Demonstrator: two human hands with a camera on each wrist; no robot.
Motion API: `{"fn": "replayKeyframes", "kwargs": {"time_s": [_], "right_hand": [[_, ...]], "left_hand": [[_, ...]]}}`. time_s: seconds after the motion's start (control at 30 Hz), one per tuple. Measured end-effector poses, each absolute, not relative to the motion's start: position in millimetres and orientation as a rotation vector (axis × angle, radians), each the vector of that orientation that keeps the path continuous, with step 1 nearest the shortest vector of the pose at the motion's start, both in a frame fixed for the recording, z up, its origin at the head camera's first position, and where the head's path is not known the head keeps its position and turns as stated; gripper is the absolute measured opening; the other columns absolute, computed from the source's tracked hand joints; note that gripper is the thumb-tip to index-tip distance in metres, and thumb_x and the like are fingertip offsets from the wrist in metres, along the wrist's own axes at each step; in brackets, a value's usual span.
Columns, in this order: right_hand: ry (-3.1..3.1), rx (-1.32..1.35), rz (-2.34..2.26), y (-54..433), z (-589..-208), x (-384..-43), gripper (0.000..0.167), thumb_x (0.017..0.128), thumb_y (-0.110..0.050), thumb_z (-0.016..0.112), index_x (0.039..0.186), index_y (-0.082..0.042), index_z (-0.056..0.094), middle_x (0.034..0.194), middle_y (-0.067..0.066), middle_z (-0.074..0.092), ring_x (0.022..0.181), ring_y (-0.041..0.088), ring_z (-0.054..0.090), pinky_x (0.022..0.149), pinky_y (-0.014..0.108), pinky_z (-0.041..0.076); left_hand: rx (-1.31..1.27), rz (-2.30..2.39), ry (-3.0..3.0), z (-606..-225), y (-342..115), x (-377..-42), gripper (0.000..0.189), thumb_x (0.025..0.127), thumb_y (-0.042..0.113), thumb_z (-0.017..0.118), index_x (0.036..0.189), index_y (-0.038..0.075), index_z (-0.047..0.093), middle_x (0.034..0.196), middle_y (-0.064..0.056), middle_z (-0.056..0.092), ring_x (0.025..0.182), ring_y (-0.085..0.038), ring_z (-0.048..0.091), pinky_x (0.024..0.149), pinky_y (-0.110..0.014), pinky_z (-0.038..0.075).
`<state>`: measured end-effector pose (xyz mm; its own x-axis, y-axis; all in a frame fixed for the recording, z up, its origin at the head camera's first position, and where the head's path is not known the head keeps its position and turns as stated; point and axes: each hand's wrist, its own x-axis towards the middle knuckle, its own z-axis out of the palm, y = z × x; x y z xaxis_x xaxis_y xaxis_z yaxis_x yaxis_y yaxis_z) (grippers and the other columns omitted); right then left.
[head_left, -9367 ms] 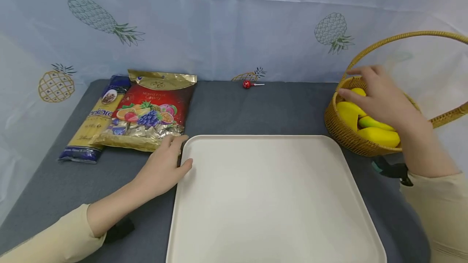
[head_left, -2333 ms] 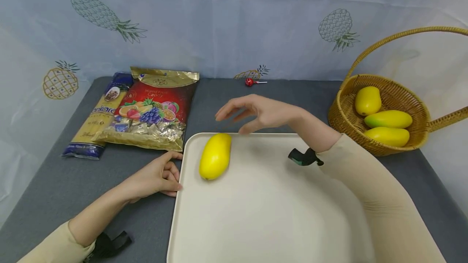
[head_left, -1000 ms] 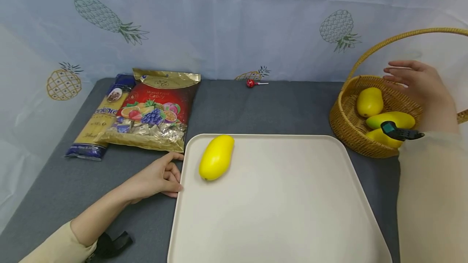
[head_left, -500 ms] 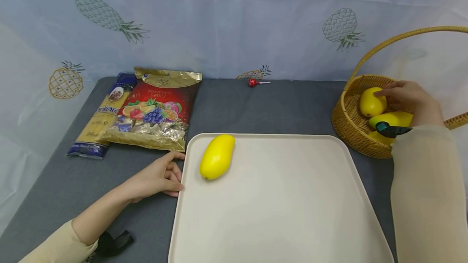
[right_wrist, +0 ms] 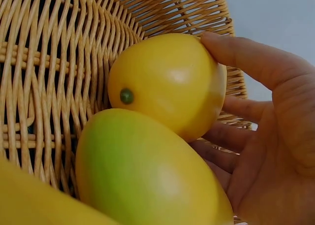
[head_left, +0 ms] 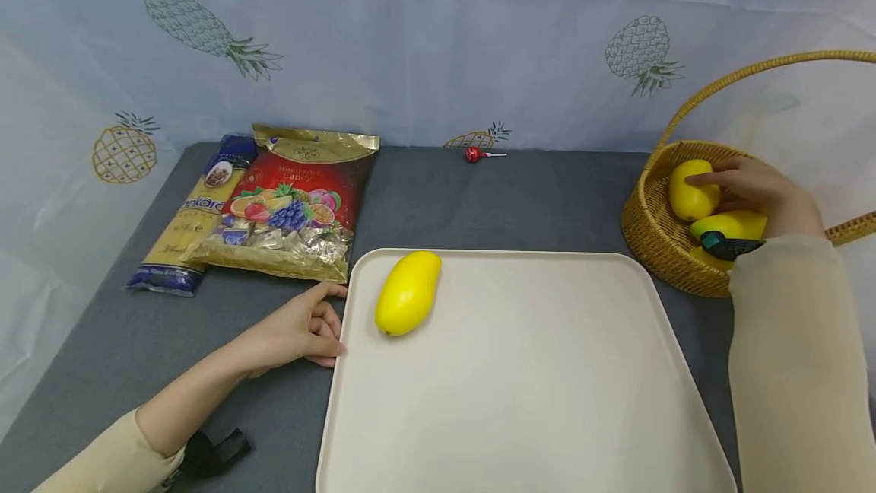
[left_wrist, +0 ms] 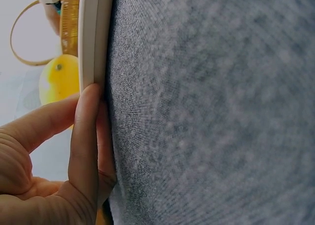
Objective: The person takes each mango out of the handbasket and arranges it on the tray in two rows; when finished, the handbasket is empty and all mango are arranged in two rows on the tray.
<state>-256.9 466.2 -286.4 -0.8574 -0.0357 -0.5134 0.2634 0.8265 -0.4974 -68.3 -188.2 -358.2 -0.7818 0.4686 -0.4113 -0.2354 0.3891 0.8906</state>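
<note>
My left hand [head_left: 297,333] holds the left rim of a cream tray [head_left: 534,371], thumb and bent fingers at its edge; the left wrist view shows the thumb against the rim [left_wrist: 93,43]. One yellow mango [head_left: 408,294] lies in the tray's far left corner. Inside the wicker basket [head_left: 657,249] on the right, my right hand [head_left: 769,189] grips a yellow mango [right_wrist: 167,82], its thumb on top and other fingers partly hidden behind it. A green-yellow mango [right_wrist: 147,171] lies against the gripped one. Another yellow mango [right_wrist: 39,200] shows at the lower left there.
A candy bag [head_left: 290,204] overlaps a blue-and-yellow pasta packet [head_left: 181,230] at the back left. One red lollipop [head_left: 474,154] lies at the table's back edge. The tall basket handle [head_left: 753,65] arches over the basket. A pineapple-print cloth [head_left: 438,44] hangs behind.
One mango has come to lie on the tray. My right hand has gone back into the basket and taken hold of another mango, which has shifted slightly left. The left hand stays at the rim.
</note>
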Motion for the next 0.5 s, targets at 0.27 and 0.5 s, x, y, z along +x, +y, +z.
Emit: {"fn": "replayKeyframes", "kwargs": {"time_s": [0.27,0.5], "right_hand": [[2.478,0.107,-0.875,466.4,-291.4,-263.1,0.095,0.102,-0.049,0.043,0.152,0.005,-0.016,0.16,0.025,0.017,0.081,-0.019,0.052,0.075,0.01,0.05],[2.487,0.074,-1.014,469.7,-291.9,-266.3,0.081,0.104,-0.037,0.046,0.157,0.002,-0.002,0.094,-0.029,0.055,0.083,-0.003,0.065,0.076,0.02,0.058]], "left_hand": [[0.197,1.441,2.014,-357.6,-188.2,-68.3,0.084,0.084,0.003,0.075,0.146,-0.006,0.019,0.093,-0.017,0.057,0.074,-0.016,0.068,0.07,-0.032,0.064],[0.197,1.434,2.012,-357.9,-188.3,-68.8,0.083,0.084,0.003,0.074,0.146,-0.006,0.019,0.094,-0.017,0.057,0.074,-0.016,0.068,0.07,-0.032,0.064]]}}
